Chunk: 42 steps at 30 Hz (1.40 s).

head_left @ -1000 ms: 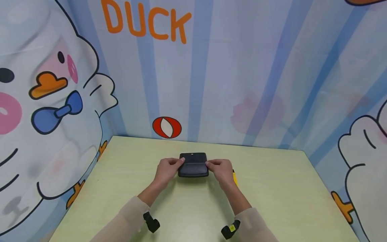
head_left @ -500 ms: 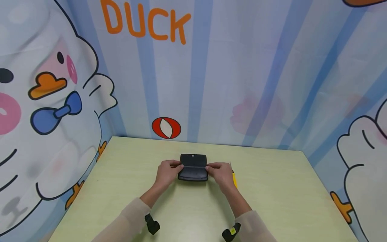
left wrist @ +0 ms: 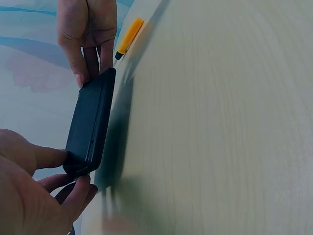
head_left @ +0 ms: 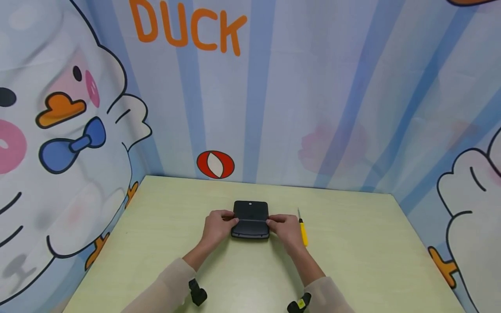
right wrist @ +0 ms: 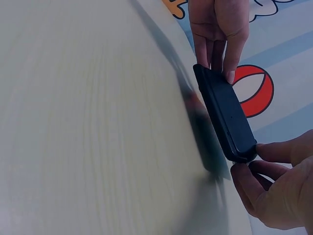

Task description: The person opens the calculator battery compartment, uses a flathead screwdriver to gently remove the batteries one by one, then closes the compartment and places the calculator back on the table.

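A flat black plastic case (head_left: 251,228) with a ridge across its middle and a small light spot near its far edge is held between both hands. My left hand (head_left: 217,227) pinches its left side, thumb on top and fingers beneath. On the opposite side my right hand (head_left: 287,230) pinches it the same way. Both wrist views show the case (left wrist: 90,122) raised off the table, its shadow falling below. Just right of my right hand lies a yellow-handled screwdriver (head_left: 303,234) with a black collar and thin metal shaft.
The pale wooden table (head_left: 372,252) spreads around the hands. A duck-printed cloth (head_left: 289,87) stands behind it and at both sides. Small black cameras are strapped at the left wrist (head_left: 197,293) and right wrist (head_left: 299,303).
Both hands have brought the case slightly nearer to me and lower in the head view. More of the screwdriver shows beside the right hand, which previously covered part of it.
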Each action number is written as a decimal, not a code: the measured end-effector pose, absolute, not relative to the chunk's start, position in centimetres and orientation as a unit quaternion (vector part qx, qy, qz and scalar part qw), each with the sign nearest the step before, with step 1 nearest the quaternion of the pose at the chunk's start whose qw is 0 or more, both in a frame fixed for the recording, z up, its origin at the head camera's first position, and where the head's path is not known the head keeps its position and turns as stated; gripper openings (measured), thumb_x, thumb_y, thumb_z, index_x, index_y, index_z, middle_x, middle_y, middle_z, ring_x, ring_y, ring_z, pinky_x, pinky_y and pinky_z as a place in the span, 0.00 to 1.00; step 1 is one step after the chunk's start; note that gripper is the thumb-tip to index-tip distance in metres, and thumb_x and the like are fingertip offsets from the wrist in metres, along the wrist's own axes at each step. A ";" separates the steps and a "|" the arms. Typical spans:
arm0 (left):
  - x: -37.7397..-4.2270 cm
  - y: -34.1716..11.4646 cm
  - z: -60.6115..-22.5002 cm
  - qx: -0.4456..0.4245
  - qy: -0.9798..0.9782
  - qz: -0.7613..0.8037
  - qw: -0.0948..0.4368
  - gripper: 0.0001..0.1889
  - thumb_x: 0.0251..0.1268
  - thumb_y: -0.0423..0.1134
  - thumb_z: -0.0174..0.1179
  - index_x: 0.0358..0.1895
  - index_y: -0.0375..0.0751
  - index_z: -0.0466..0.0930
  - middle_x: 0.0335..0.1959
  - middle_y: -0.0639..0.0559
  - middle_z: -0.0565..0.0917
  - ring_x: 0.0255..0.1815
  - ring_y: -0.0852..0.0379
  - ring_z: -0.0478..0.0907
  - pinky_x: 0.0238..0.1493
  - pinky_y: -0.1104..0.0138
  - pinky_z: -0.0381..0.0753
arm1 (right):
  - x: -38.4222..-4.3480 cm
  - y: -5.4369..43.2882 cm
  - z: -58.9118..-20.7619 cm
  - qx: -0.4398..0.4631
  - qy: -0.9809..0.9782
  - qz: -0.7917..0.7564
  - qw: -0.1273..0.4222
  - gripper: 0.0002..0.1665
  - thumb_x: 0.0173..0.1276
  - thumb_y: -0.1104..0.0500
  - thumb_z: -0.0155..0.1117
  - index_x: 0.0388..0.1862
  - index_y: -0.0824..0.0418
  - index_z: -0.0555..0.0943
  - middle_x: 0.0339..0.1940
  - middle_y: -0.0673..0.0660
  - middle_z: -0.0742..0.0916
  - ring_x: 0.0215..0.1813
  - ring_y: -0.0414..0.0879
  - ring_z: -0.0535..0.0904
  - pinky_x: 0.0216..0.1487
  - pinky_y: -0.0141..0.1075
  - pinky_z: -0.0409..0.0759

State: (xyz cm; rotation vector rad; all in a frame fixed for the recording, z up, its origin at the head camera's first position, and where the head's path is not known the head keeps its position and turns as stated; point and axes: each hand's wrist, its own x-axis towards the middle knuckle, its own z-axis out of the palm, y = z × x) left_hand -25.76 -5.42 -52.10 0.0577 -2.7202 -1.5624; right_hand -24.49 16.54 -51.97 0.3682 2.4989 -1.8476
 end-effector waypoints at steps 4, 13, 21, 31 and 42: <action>-25.9 -5.4 -52.5 0.019 -0.876 -0.482 0.003 0.15 0.69 0.35 0.72 0.54 0.32 0.89 0.50 0.41 0.90 0.52 0.44 0.87 0.52 0.53 0.87 | -24.4 16.5 -52.2 0.122 0.806 -0.580 0.010 0.15 0.74 0.64 0.71 0.57 0.68 0.89 0.53 0.63 0.90 0.50 0.50 0.88 0.53 0.40 0.88; -26.0 -5.3 -52.8 0.019 -0.884 -0.467 0.001 0.13 0.68 0.34 0.72 0.53 0.32 0.90 0.48 0.42 0.90 0.51 0.45 0.87 0.52 0.53 0.87 | -24.5 16.4 -53.0 0.119 0.823 -0.556 0.003 0.15 0.73 0.63 0.72 0.56 0.66 0.90 0.54 0.63 0.90 0.52 0.52 0.87 0.55 0.43 0.87; -25.9 -5.4 -52.7 0.007 -0.889 -0.457 0.000 0.13 0.68 0.33 0.73 0.52 0.31 0.90 0.48 0.41 0.90 0.53 0.43 0.86 0.54 0.51 0.86 | -24.5 16.5 -53.4 0.111 0.827 -0.551 0.005 0.14 0.73 0.64 0.72 0.55 0.66 0.90 0.55 0.62 0.90 0.55 0.53 0.85 0.57 0.46 0.86; -26.0 -5.4 -53.1 0.004 -0.888 -0.459 -0.003 0.13 0.66 0.33 0.74 0.51 0.32 0.90 0.47 0.42 0.90 0.51 0.45 0.87 0.52 0.53 0.87 | -24.4 16.5 -53.5 0.108 0.831 -0.545 0.003 0.14 0.73 0.63 0.71 0.55 0.65 0.90 0.54 0.61 0.90 0.56 0.54 0.84 0.59 0.47 0.85; -26.0 -5.3 -53.0 0.007 -0.889 -0.458 -0.006 0.13 0.67 0.32 0.73 0.52 0.31 0.89 0.47 0.42 0.89 0.51 0.45 0.86 0.53 0.53 0.86 | -24.5 16.7 -53.6 0.109 0.828 -0.550 0.006 0.14 0.73 0.64 0.71 0.56 0.64 0.90 0.54 0.61 0.90 0.55 0.53 0.85 0.58 0.45 0.86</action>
